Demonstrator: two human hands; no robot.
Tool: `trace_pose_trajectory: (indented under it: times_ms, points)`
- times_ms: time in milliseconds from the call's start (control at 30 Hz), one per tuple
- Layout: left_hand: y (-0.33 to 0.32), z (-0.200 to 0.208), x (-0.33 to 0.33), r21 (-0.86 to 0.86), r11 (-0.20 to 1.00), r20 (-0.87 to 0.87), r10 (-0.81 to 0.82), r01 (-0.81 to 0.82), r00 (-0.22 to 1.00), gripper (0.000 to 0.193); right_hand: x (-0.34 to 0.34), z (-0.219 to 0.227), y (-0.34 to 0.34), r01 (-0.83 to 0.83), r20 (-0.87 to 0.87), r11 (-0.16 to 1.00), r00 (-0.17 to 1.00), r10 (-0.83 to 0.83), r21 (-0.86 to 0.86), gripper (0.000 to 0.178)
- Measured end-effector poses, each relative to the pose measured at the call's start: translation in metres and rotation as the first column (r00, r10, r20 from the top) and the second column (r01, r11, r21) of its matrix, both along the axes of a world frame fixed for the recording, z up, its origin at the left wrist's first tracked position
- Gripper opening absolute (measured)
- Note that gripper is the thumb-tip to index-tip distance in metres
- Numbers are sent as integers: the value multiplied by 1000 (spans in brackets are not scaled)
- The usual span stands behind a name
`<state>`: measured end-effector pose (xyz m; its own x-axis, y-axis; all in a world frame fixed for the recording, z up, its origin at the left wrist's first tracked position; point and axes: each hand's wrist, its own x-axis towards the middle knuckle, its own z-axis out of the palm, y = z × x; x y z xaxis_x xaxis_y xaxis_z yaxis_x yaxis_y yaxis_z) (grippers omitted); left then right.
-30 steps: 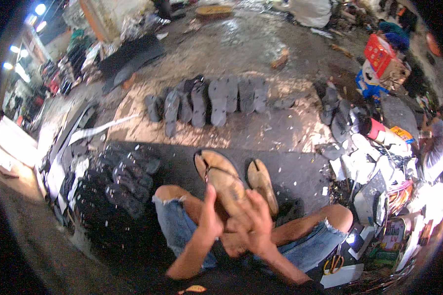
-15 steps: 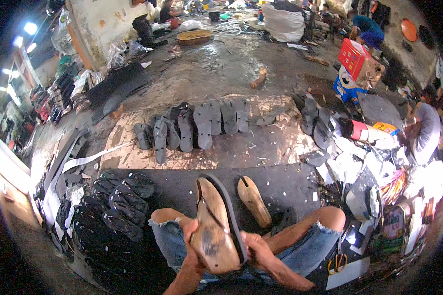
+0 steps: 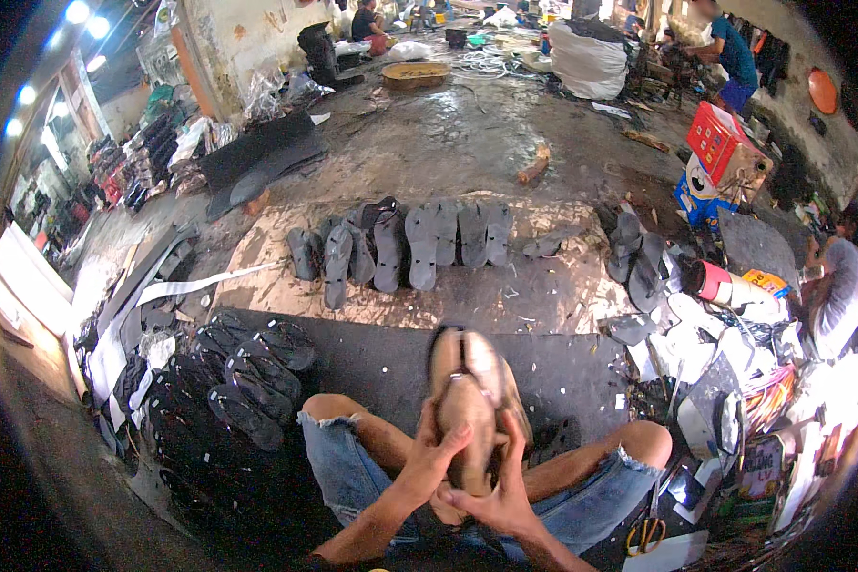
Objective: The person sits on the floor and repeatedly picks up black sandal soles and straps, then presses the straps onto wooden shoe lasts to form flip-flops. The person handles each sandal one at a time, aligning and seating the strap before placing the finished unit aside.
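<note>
Lamps [image 3: 97,27] shone at ten o'clock, wet floor [image 3: 448,133] gleamed at twelve, shadow lay deep at eight, wooden form [image 3: 480,364] was blurred, edges curved darkly.

Turned and gripped anew.
Swung the held wooden form [image 3: 448,374] toward the right edge of the black mat [image 3: 372,364], partly covering the second wooden form [image 3: 516,393]; moved the right hand [image 3: 507,500] from side to lower end.

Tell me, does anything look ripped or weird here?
Yes, the jeans look ripped: their edges are frayed. A reddish-brown chunk lies alone on the floor, too. The held wooden foot shape is blurry, so I can't check it.
</note>
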<state>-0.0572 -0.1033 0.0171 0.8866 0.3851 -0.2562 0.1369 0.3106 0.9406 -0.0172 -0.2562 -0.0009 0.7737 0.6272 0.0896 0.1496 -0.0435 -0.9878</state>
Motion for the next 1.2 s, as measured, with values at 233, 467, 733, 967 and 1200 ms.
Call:
trace_pose_trajectory:
  times_ms: [233, 467, 733, 967, 1200]
  points:
    - [28, -13, -28, 373, 903, -137, -175, 215, 975, 68, 3, 44, -16, 46, -666, 969, 734, 132, 243, 121]
    - [15, -97, -68, 203, 939, 551, -345, 278, 760, 96, -2, 57, -21, -61, -582, 956, 782, 224, 287, 129]
    - [17, -63, -19, -666, 725, 92, -152, 174, 984, 90, 27, 35, 11, -215, -126, 968, 965, 231, 126, 134]
    - [32, -89, 24, -866, 462, 239, 49, 190, 970, 81, 36, -7, 17, -114, -41, 993, 993, 113, -31, 137]
    - [70, -97, 33, -790, 555, 366, 86, 260, 927, 77, 150, -28, -18, 144, -20, 945, 987, -157, -295, 103]
